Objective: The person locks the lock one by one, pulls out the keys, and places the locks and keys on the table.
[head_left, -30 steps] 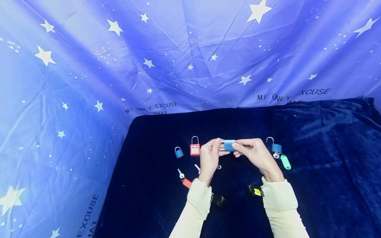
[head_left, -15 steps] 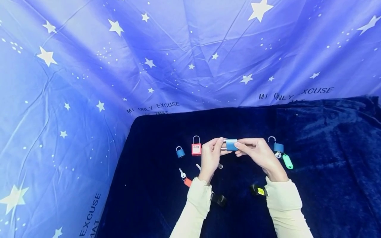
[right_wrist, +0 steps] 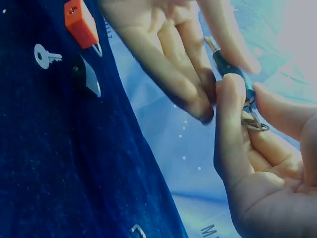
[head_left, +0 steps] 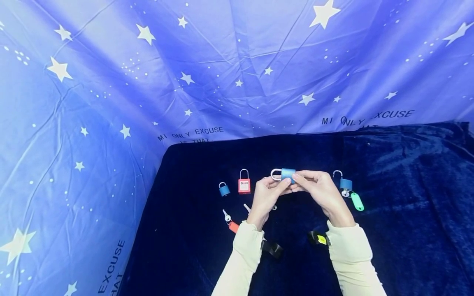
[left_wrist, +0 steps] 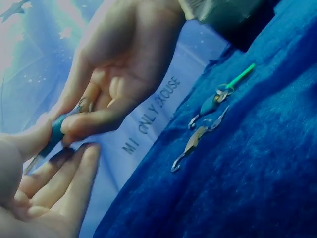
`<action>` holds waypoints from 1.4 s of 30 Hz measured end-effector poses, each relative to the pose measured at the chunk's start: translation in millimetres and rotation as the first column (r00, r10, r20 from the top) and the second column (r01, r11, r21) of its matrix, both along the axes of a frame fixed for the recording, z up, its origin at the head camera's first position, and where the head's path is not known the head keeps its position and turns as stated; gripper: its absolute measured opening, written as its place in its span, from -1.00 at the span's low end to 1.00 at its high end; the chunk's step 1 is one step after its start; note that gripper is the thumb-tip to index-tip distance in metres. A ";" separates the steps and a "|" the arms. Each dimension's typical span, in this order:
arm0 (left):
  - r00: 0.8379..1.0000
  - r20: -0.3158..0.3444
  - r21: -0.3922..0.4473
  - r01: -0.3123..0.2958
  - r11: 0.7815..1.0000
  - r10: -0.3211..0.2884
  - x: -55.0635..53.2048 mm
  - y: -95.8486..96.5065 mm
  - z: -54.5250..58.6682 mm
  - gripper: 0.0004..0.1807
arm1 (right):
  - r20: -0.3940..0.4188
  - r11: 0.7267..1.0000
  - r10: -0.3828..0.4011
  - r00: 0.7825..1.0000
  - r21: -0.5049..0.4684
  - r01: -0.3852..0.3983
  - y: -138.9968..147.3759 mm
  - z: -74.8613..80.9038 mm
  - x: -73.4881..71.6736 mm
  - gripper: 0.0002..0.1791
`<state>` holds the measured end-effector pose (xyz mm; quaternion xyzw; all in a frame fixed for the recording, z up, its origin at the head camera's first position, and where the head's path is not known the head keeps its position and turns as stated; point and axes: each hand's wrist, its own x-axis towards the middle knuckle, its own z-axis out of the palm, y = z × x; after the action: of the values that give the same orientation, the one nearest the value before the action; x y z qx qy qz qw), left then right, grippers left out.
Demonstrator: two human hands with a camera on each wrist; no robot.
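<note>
A blue padlock (head_left: 288,174) is held in the air between both hands, its silver shackle pointing left. With thumb and fingertips my left hand (head_left: 264,199) pinches the padlock's body from the near left side. My right hand (head_left: 324,195) grips the other end of the body between thumb and fingers. At that end a key with a ring (right_wrist: 255,122) juts out beside the right fingers, also visible in the left wrist view. Whether the shackle is fully seated cannot be told.
On the dark blue cloth (head_left: 296,271) lie a small blue padlock (head_left: 224,189), a red padlock (head_left: 244,186), a key (head_left: 227,216) with a red tag (head_left: 233,227), and a blue padlock (head_left: 346,183) with raised shackle and green tag (head_left: 357,201). A brass-coloured padlock (left_wrist: 195,140) lies nearby.
The left hand has let go of the shackle and shifted right onto the padlock's body, so the whole shackle loop shows. The padlock is tilted slightly and a little higher.
</note>
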<state>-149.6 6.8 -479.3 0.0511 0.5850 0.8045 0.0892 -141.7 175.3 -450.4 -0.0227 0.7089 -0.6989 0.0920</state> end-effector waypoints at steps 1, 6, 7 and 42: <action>1.000 -0.004 -0.010 -0.014 1.000 0.014 0.2 0.8 -0.6 -0.75 | -0.002 1.000 0.005 1.000 -0.004 -0.005 -0.8 -0.4 -0.1 -0.47; 0.994 -0.043 -0.027 -0.099 0.995 0.098 1.1 1.8 0.6 -0.77 | -0.022 0.999 0.035 0.999 0.017 -0.035 -0.9 -1.4 0.1 -0.53; 0.993 -0.049 -0.030 -0.106 0.994 0.105 1.2 1.7 0.9 -0.77 | -0.026 0.999 0.042 0.999 0.027 -0.041 -0.2 -1.3 0.2 -0.54; 0.990 0.021 -0.005 -0.136 0.991 0.136 3.5 8.9 -1.2 -0.76 | -0.083 0.962 0.176 0.981 0.225 -0.154 13.4 0.4 3.2 -0.68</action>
<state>-146.1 15.7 -480.5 0.0023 0.5876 0.8082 0.0403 -138.5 188.7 -450.0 -0.1073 0.7804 -0.6051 0.1154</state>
